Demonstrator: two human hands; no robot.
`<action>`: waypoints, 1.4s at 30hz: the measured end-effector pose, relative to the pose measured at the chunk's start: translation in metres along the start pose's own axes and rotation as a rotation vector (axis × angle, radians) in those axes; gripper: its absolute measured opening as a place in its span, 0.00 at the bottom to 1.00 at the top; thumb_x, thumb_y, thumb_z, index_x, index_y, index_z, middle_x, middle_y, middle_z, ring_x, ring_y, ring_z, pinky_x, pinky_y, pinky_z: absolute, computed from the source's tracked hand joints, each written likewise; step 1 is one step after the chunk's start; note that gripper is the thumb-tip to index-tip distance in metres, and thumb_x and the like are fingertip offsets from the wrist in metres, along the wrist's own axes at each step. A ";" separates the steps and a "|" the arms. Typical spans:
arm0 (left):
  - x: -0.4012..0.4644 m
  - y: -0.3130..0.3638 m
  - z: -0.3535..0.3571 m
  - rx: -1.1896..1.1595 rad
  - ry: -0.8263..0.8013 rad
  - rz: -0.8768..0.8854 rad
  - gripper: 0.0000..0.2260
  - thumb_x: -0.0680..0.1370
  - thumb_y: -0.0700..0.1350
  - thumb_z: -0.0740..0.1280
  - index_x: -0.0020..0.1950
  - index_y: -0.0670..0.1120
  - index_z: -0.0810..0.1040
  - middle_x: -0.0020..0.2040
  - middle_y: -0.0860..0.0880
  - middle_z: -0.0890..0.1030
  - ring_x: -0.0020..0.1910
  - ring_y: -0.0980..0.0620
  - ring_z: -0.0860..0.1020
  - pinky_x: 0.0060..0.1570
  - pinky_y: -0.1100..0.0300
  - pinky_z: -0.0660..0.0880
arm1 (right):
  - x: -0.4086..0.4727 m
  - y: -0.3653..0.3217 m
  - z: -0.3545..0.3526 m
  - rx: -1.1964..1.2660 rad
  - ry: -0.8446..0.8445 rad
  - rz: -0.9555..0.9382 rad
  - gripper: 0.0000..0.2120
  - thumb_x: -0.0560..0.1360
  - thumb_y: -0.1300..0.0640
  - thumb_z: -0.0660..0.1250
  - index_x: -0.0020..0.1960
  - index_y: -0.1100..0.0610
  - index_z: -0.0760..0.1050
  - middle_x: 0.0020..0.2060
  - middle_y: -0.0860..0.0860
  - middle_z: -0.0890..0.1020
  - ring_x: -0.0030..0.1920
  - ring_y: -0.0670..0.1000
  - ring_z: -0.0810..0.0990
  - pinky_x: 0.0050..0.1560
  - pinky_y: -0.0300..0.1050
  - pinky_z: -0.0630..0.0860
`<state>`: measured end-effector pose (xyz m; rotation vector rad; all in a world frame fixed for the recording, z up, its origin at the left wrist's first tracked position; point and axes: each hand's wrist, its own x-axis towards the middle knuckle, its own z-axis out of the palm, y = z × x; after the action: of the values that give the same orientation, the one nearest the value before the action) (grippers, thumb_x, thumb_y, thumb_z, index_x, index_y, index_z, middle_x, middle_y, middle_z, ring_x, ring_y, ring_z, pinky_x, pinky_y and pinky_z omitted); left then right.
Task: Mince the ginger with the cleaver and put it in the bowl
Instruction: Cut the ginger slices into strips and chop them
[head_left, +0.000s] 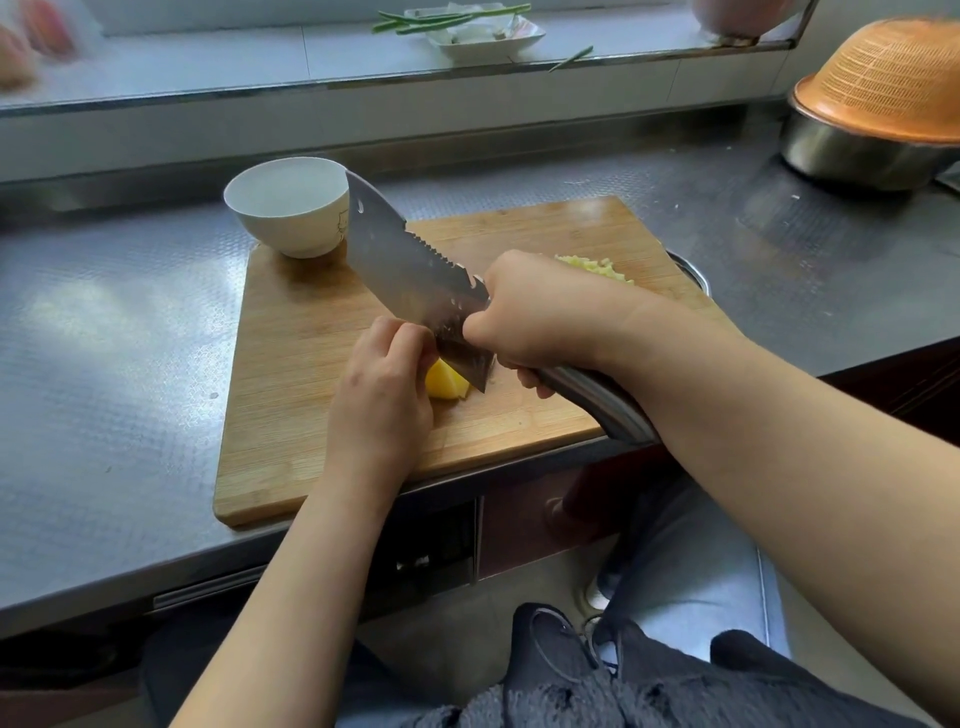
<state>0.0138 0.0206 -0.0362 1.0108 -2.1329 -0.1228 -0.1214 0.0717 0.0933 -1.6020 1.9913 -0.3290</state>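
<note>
A yellow ginger piece (444, 384) lies on the wooden cutting board (291, 395). My left hand (382, 387) holds it with curled fingers, covering most of it. My right hand (524, 317) grips the handle of the steel cleaver (400, 260), whose heel rests against the ginger's right side, the blade pointing away toward the bowl. A pile of chopped ginger (597, 267) sits on the board behind my right wrist, partly hidden. The white bowl (288, 208) stands on the board's far left corner and looks empty.
The board lies on a steel counter (104, 364) near its front edge. A steel basin (852, 150) with an orange colander (893, 83) over it is at the far right. A white dish (488, 34) with scraps and green stalks rests on the back ledge.
</note>
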 end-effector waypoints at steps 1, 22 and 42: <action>0.000 -0.001 0.000 -0.004 0.000 0.000 0.04 0.74 0.31 0.67 0.47 0.38 0.77 0.47 0.41 0.76 0.43 0.43 0.74 0.39 0.57 0.67 | 0.001 -0.001 0.001 -0.006 -0.007 0.005 0.09 0.80 0.61 0.59 0.40 0.59 0.69 0.28 0.56 0.77 0.23 0.51 0.77 0.25 0.42 0.79; -0.001 0.000 0.000 -0.045 -0.014 -0.025 0.07 0.73 0.31 0.64 0.48 0.39 0.77 0.47 0.43 0.75 0.43 0.43 0.73 0.37 0.50 0.72 | 0.014 0.001 0.028 0.021 -0.082 0.028 0.10 0.79 0.64 0.57 0.39 0.59 0.68 0.31 0.58 0.77 0.26 0.54 0.77 0.28 0.48 0.80; -0.007 -0.003 -0.003 -0.073 -0.150 -0.041 0.16 0.74 0.45 0.70 0.59 0.44 0.71 0.56 0.47 0.72 0.52 0.47 0.73 0.49 0.55 0.72 | 0.019 0.015 0.027 0.037 -0.062 0.039 0.11 0.79 0.64 0.58 0.38 0.60 0.69 0.29 0.57 0.77 0.20 0.50 0.75 0.23 0.39 0.73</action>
<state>0.0204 0.0240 -0.0396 1.0308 -2.2251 -0.3031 -0.1212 0.0614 0.0588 -1.5309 1.9559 -0.2960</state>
